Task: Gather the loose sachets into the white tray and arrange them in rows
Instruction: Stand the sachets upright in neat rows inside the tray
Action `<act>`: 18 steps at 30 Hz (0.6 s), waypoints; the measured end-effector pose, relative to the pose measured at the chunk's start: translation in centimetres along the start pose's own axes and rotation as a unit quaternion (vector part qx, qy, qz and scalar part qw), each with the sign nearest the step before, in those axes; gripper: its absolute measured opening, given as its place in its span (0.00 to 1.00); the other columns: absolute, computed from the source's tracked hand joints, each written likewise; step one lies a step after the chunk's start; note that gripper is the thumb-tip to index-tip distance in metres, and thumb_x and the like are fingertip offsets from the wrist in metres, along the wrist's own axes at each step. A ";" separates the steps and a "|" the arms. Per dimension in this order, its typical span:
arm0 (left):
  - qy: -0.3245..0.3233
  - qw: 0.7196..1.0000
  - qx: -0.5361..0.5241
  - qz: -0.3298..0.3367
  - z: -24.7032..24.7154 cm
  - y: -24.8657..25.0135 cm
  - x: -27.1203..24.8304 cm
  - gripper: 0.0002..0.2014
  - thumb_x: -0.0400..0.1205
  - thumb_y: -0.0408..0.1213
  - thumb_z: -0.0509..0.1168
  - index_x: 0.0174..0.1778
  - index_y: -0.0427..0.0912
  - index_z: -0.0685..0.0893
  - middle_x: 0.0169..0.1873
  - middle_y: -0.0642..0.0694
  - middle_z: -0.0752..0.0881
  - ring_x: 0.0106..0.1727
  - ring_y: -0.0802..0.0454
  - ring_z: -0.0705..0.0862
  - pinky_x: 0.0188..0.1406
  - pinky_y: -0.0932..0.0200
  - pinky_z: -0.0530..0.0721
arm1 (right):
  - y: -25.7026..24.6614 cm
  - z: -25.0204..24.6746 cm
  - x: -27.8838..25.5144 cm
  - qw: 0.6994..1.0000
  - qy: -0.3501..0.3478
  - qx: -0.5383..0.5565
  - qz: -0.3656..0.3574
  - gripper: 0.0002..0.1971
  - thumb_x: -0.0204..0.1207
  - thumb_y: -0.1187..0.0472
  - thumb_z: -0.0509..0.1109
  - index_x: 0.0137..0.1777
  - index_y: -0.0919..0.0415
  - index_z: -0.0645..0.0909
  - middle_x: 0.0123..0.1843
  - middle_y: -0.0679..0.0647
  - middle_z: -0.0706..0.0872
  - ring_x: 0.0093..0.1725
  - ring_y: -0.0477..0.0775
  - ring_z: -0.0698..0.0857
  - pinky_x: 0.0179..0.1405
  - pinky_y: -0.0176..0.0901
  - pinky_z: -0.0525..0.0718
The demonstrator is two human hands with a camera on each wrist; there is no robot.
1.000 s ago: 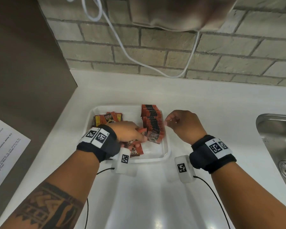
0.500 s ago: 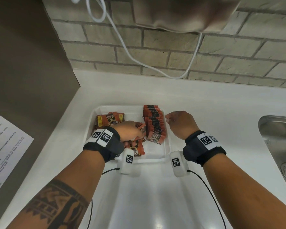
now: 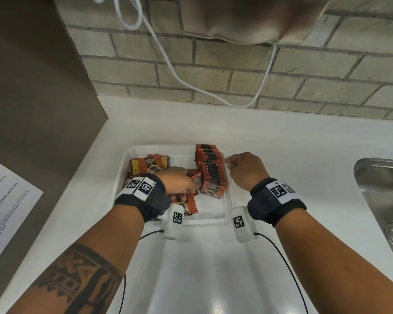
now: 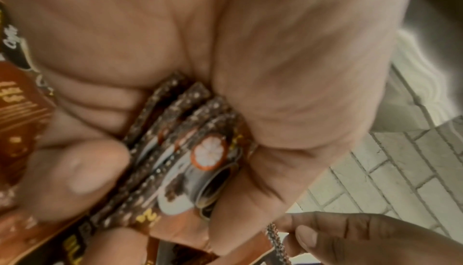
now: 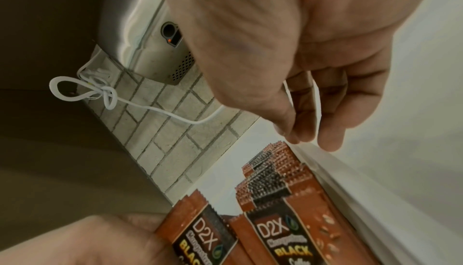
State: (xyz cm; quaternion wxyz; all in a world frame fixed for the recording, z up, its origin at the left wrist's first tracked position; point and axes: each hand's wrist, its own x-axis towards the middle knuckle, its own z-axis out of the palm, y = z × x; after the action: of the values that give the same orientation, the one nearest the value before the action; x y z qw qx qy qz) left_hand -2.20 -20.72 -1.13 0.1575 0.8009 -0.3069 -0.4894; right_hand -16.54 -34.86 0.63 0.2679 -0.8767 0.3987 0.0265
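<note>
Head view: a person is standing at a white counter (image 3: 281,141), both forearms reaching toward a white tray (image 3: 228,200) at the centre.
Tray contents: a neat row of sachets (image 3: 210,168) is standing on edge along the tray's 3 o'clock side; a loose heap of sachets (image 3: 149,165) is lying flat toward 9 o'clock.
Left hand: the left hand (image 3: 179,181) is reaching into the middle of the tray, fingers curling round a small bundle of sachets (image 4: 180,150); the left wrist view is showing several sachet edges fanned between thumb and fingers.
Right hand: the right hand (image 3: 244,169) is hovering just beside the tray's 3 o'clock rim, near the far end of the row; its fingers are loosely curled with the tips drawn together, and the right wrist view is showing nothing between them.
Surroundings: a steel sink (image 3: 381,200) is sitting at 3 o'clock, a printed sheet (image 3: 7,209) at 9 o'clock, a white cable (image 3: 191,85) hanging on the brick wall at 12 o'clock.
Step in hand: judging from the layout, the person is collecting loose sachets to extend the row.
Next move: the bundle likely needs squaring up and standing on edge against the row's near end, with the right hand steadying the row so it is not toppling.
</note>
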 end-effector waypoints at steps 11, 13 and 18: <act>-0.006 1.000 0.002 -0.001 -0.1 0.5 -0.2 0.10 0.84 0.36 0.66 0.59 0.38 0.83 0.31 0.41 0.84 0.16 0.55 0.74 0.21 0.64 0.71 | 0.0 0.3 0.3 1.000 -0.003 -0.001 -0.008 0.18 0.86 0.65 0.57 0.66 0.53 0.87 0.65 0.55 0.88 0.62 0.56 0.85 0.53 0.37 0.76; -0.005 1.000 0.005 0.000 -0.1 0.6 -0.3 0.12 0.84 0.36 0.66 0.61 0.36 0.83 0.32 0.40 0.85 0.16 0.54 0.74 0.22 0.63 0.71 | 0.0 0.2 0.2 1.000 -0.003 0.004 -0.007 0.18 0.87 0.64 0.58 0.67 0.53 0.86 0.66 0.54 0.87 0.63 0.56 0.84 0.53 0.36 0.74; 0.044 0.998 0.048 -0.010 -0.7 0.1 -0.7 0.09 0.85 0.36 0.64 0.55 0.35 0.84 0.32 0.41 0.85 0.17 0.54 0.75 0.18 0.66 0.72 | 0.8 0.1 0.1 1.000 0.010 0.019 -0.014 0.17 0.85 0.54 0.65 0.72 0.54 0.81 0.67 0.52 0.86 0.64 0.54 0.83 0.57 0.36 0.72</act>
State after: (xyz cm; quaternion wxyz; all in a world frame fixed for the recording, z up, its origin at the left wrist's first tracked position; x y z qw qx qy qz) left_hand -1.89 -20.36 -0.27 0.1270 0.8313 -0.3152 -0.4398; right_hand -17.10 -35.32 0.19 0.2812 -0.8769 0.3897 0.0067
